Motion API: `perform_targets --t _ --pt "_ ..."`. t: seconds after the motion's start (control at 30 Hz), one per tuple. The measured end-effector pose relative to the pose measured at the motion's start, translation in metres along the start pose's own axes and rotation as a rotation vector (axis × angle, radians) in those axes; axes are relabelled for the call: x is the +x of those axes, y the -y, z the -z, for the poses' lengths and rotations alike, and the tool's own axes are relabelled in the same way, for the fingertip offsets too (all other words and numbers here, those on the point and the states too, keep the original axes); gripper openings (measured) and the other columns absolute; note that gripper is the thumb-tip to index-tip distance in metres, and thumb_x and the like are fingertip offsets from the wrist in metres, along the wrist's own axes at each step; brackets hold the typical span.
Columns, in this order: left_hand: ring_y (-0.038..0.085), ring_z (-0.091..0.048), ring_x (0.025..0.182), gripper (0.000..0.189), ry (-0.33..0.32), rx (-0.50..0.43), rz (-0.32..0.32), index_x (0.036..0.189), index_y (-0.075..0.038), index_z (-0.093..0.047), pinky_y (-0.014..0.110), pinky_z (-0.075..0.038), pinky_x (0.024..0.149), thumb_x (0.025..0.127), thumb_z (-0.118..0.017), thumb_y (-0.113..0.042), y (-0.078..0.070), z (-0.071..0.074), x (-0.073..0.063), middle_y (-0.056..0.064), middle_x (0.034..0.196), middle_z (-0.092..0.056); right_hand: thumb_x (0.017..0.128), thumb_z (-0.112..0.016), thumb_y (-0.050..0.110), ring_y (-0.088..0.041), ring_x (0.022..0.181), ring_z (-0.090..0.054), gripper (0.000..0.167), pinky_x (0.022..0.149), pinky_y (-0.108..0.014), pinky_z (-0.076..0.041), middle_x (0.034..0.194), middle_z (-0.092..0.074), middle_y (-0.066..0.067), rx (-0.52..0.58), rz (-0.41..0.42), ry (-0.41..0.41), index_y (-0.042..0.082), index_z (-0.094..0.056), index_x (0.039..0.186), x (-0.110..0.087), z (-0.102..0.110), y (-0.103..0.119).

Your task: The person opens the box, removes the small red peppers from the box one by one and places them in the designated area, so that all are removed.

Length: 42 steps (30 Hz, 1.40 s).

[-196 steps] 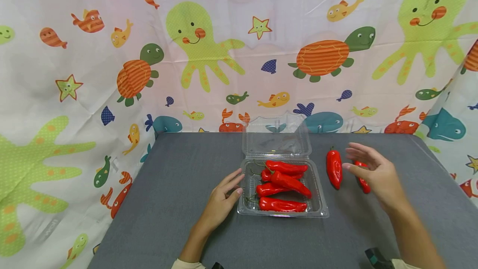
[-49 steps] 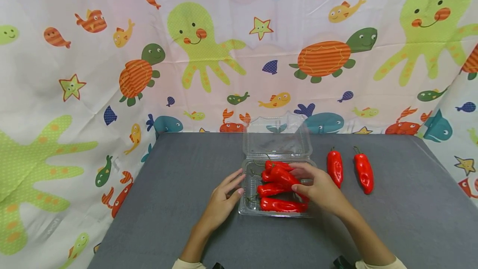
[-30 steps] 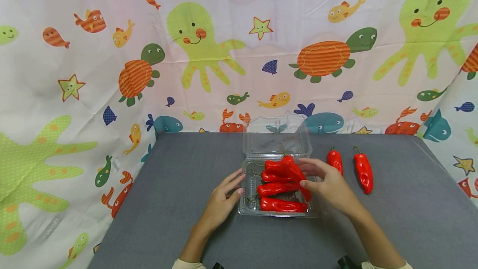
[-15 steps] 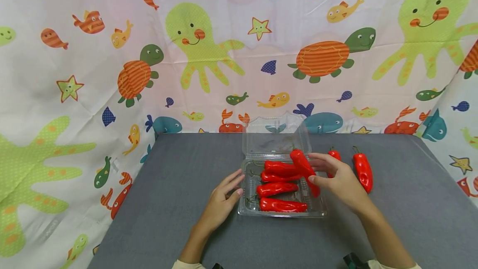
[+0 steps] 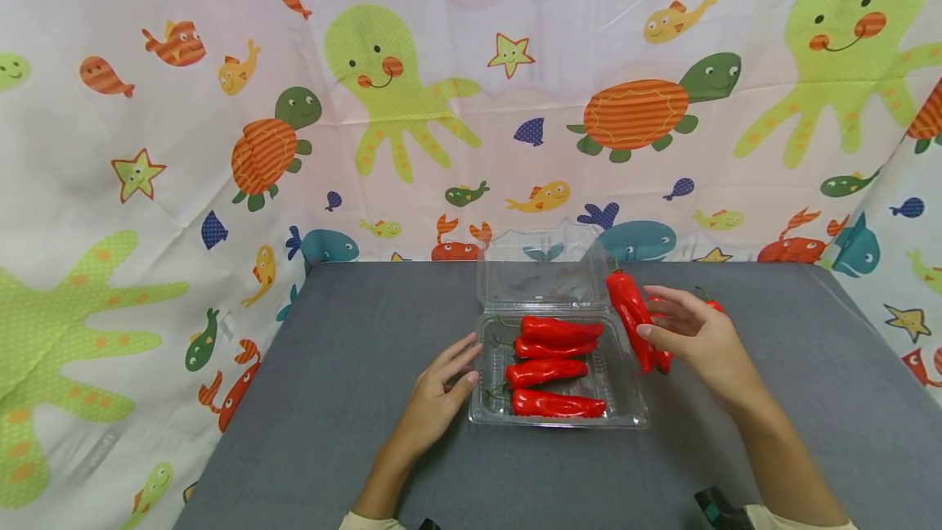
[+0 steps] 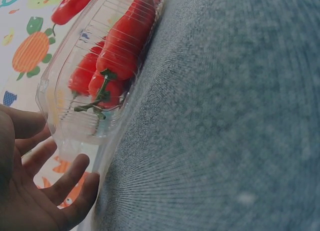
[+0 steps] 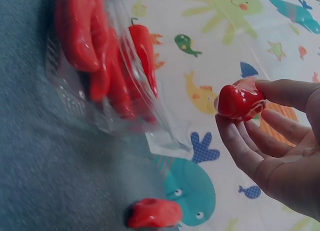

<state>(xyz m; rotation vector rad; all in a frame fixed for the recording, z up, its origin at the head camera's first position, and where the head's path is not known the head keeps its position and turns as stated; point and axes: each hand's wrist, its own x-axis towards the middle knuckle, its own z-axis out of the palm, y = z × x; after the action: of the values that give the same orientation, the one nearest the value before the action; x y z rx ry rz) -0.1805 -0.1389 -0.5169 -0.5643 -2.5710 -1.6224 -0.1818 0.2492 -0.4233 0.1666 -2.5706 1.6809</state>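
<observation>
In the head view, my right hand (image 5: 714, 346) pinches a red pepper (image 5: 625, 309) between thumb and fingers, just past the right rim of a clear plastic clamshell box (image 5: 634, 411). The right wrist view shows the held pepper (image 7: 239, 102) end-on in the fingertips. Several red peppers (image 5: 558, 404) lie side by side in the box, stems to the left. Fingers of my left hand (image 5: 434, 391) rest loosely extended at the box's left edge. From the left wrist, that hand (image 6: 52, 193) appears beside the box's clear wall (image 6: 44, 91).
Two more red peppers lie on the grey table (image 5: 368, 334) right of the box: one pepper (image 5: 663, 361) is mostly behind the held one, another pepper (image 5: 712, 305) mostly behind my right hand. The box's lid (image 5: 545, 280) stands raised toward the patterned curtain (image 5: 441, 186).
My right hand has taken hold of the top pepper in the box and lifted it out, carrying it right, past the rim. The left hand has stayed at the box's edge.
</observation>
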Motion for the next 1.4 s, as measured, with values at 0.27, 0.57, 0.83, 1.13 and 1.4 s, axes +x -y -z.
perform_targets --t 0.27,0.57,0.83,1.13,1.4 --pt "0.021 -0.066 0.126 0.045 0.001 -0.005 0.014 0.151 -0.013 -0.061 0.030 -0.054 0.095 0.106 -0.066 -0.019 -0.001 0.000 -0.001 -0.007 0.164 -0.048 0.103 -0.072 0.025 0.003 0.108 -0.065 0.062 0.081 -0.023 -0.060 0.126 -0.062 0.018 0.044 -0.017 -0.067 0.008 -0.048 0.157 0.000 0.022 -0.008" --pt "0.023 -0.065 0.127 0.046 0.006 -0.010 0.018 0.152 -0.014 -0.060 0.031 -0.054 0.095 0.107 -0.065 -0.019 -0.002 0.001 -0.001 -0.007 0.165 -0.047 0.103 -0.071 0.024 -0.003 0.111 -0.057 0.065 0.078 -0.029 -0.061 0.136 -0.056 0.005 0.009 -0.092 -0.083 0.013 -0.043 0.162 0.000 0.039 -0.016" --pt "0.024 -0.066 0.127 0.046 0.002 -0.015 0.019 0.152 -0.013 -0.060 0.030 -0.054 0.094 0.107 -0.065 -0.019 -0.003 0.000 -0.001 -0.007 0.164 -0.047 0.104 -0.071 0.026 -0.001 0.110 -0.057 0.065 0.080 -0.024 -0.060 0.129 -0.055 0.017 0.054 -0.120 -0.106 0.017 -0.044 0.162 0.000 0.053 -0.027" --pt "0.024 -0.066 0.126 0.046 0.002 -0.014 0.019 0.151 -0.013 -0.060 0.029 -0.054 0.093 0.106 -0.066 -0.018 -0.003 0.001 -0.001 -0.008 0.164 -0.048 0.099 -0.077 0.019 -0.003 0.106 -0.058 0.063 0.072 -0.025 -0.061 0.124 -0.057 0.015 0.356 -0.179 -0.130 0.021 -0.051 0.156 -0.001 0.072 -0.042" --pt "0.024 -0.065 0.127 0.046 0.006 -0.003 0.019 0.152 -0.013 -0.060 0.030 -0.055 0.093 0.107 -0.065 -0.020 -0.002 0.001 -0.001 -0.007 0.164 -0.047 0.099 -0.077 0.024 -0.001 0.103 -0.057 0.062 0.072 -0.024 -0.061 0.118 -0.058 0.020 0.351 -0.238 -0.156 0.025 -0.051 0.156 0.000 0.084 -0.055"
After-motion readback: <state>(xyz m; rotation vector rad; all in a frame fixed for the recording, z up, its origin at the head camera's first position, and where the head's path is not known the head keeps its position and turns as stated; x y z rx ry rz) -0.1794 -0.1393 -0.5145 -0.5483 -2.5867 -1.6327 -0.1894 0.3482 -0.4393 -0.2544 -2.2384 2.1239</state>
